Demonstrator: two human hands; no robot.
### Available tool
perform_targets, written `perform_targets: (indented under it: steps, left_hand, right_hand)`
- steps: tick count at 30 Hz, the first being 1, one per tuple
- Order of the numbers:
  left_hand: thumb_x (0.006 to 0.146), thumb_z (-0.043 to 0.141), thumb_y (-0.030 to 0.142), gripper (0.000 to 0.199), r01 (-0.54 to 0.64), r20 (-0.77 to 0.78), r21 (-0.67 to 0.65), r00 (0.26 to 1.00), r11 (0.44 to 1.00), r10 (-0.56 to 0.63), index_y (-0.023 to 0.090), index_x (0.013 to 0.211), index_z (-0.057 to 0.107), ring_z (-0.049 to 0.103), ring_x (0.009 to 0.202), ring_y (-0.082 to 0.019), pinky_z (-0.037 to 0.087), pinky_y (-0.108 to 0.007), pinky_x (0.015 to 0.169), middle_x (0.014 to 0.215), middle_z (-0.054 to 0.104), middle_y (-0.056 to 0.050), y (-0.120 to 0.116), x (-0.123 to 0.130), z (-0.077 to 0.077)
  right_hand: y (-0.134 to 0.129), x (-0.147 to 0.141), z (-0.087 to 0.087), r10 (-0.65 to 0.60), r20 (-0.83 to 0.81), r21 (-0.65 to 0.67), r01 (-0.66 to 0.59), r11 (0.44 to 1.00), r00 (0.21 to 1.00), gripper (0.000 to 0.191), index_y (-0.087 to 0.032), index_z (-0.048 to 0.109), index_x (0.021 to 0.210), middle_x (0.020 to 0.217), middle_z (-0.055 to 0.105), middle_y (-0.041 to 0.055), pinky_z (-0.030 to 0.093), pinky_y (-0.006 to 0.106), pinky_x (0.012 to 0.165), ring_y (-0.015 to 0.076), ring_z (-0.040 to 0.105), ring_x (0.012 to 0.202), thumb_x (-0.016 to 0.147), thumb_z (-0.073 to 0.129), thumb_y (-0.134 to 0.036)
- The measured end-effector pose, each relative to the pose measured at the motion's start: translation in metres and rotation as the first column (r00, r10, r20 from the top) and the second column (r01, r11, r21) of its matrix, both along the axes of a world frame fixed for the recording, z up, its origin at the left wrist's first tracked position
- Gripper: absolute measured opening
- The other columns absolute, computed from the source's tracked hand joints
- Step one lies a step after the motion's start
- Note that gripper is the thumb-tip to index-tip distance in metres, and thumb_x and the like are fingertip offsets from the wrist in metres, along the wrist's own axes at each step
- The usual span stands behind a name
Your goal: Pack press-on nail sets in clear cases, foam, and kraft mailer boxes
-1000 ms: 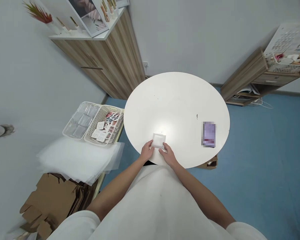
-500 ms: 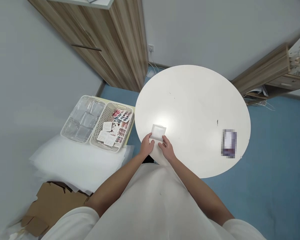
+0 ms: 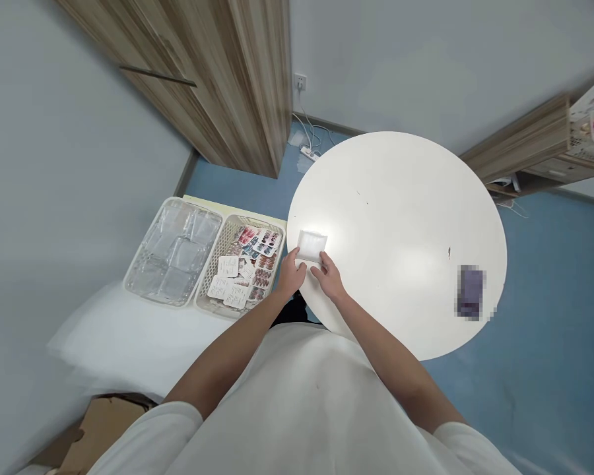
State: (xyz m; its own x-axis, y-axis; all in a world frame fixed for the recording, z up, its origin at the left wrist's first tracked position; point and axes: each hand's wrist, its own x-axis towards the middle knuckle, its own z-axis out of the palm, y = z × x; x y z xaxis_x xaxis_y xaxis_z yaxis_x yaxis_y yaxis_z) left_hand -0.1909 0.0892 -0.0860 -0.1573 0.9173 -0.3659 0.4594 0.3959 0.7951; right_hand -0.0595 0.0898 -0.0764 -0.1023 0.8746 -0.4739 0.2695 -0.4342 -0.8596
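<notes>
A small, flat, whitish packet, perhaps clear plastic with something pale inside, is at the near left of the white table. My left hand grips its lower left corner with the fingertips. At the lower right corner, my right hand has its fingers closed on the edge. Both thumbs point inward along the near side. Whether the packet rests on the tabletop or is lifted slightly, I cannot tell.
To the left stand a basket of printed nail cards and a tray of clear plastic packs. White sheeting and a cardboard box lie nearer me. A blurred dark object is on the table's right. A wooden cabinet stands behind.
The view has turned a little, so the table and baskets sit further right in it. Both hands keep the same hold on the packet.
</notes>
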Motion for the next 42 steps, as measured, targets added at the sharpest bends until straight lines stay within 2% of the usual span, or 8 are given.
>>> perform_targets:
  steps: [5,13,20,26,29,34,37,42]
  left_hand:
    - [0.074,0.045,0.017,0.053,0.031,-0.024,0.001,0.999,1.000,-0.031,0.014,0.127,0.038,0.037,0.119,-0.024,0.032,-0.039,0.098,0.125,0.046,-0.011,-0.002,0.001,0.004]
    - [0.075,0.046,0.016,0.057,-0.056,0.035,0.051,0.998,0.997,0.054,0.019,0.130,0.031,0.026,0.127,-0.021,0.023,-0.036,0.106,0.138,0.031,-0.007,-0.012,0.007,-0.008]
    - [0.076,0.046,0.018,0.059,-0.153,0.051,0.063,0.987,0.986,0.150,0.019,0.131,0.027,0.022,0.129,-0.020,0.023,-0.036,0.105,0.141,0.023,-0.008,-0.038,0.018,-0.008]
    - [0.076,0.047,0.018,0.049,-0.269,0.108,0.031,0.958,0.963,0.264,0.016,0.124,0.038,0.038,0.120,-0.021,0.036,-0.037,0.096,0.131,0.040,-0.012,-0.076,0.041,0.001]
    - [0.076,0.048,0.020,0.039,-0.275,0.139,0.003,0.952,0.961,0.272,0.015,0.115,0.046,0.046,0.113,-0.021,0.041,-0.036,0.090,0.122,0.049,-0.013,-0.102,0.059,0.004]
    - [0.076,0.051,0.025,0.030,-0.234,0.239,-0.045,0.941,0.971,0.238,0.014,0.104,0.053,0.057,0.098,-0.019,0.045,-0.034,0.085,0.108,0.059,-0.012,-0.148,0.084,0.015]
    - [0.075,0.053,0.027,0.029,-0.254,0.257,-0.095,0.928,0.962,0.271,0.015,0.101,0.055,0.059,0.093,-0.019,0.046,-0.034,0.084,0.104,0.062,-0.011,-0.171,0.089,0.027]
    - [0.072,0.057,0.029,0.029,-0.396,0.237,-0.083,0.883,0.914,0.404,0.016,0.098,0.057,0.059,0.093,-0.020,0.046,-0.033,0.083,0.102,0.062,-0.011,-0.204,0.079,0.039]
  right_hand:
    - [-0.002,0.000,-0.002,0.008,0.051,0.037,-0.010,0.999,0.999,0.064,-0.025,0.032,0.131,0.138,0.031,0.0022,0.031,0.037,0.100,0.0206,0.031,0.124,0.072,0.054,-0.035]
    - [-0.007,0.008,-0.006,0.007,0.033,0.001,-0.007,1.000,0.999,0.066,-0.031,0.030,0.130,0.142,0.020,0.0001,0.033,0.040,0.096,0.0225,0.021,0.128,0.070,0.056,-0.038]
    - [-0.036,0.036,0.007,0.009,-0.042,-0.076,-0.012,0.997,0.999,0.069,-0.031,0.026,0.132,0.138,0.028,0.0020,0.037,0.037,0.092,0.0212,0.033,0.121,0.070,0.056,-0.039]
    - [-0.066,0.076,0.017,0.041,-0.078,-0.077,-0.047,0.996,0.996,0.063,-0.029,0.032,0.129,0.134,0.035,0.0066,0.043,0.037,0.085,0.0179,0.053,0.096,0.070,0.055,-0.035]
    - [-0.080,0.098,0.017,0.075,-0.091,-0.090,-0.083,0.992,0.993,0.057,-0.026,0.037,0.125,0.124,0.046,0.0078,0.045,0.036,0.081,0.0158,0.056,0.084,0.071,0.053,-0.034]
    - [-0.104,0.124,0.014,0.146,-0.130,-0.086,-0.158,0.984,0.981,0.045,-0.020,0.049,0.112,0.104,0.056,0.0075,0.045,0.035,0.077,0.0155,0.057,0.075,0.070,0.053,-0.034]
    - [-0.114,0.128,0.013,0.224,-0.164,-0.071,-0.238,0.969,0.961,0.036,-0.018,0.055,0.100,0.094,0.060,0.0068,0.046,0.034,0.073,0.0151,0.057,0.070,0.069,0.053,-0.035]
    - [-0.125,0.111,0.011,0.360,-0.200,-0.050,-0.377,0.925,0.911,0.030,-0.019,0.056,0.093,0.085,0.060,0.0054,0.047,0.032,0.068,0.0150,0.056,0.066,0.069,0.053,-0.036]
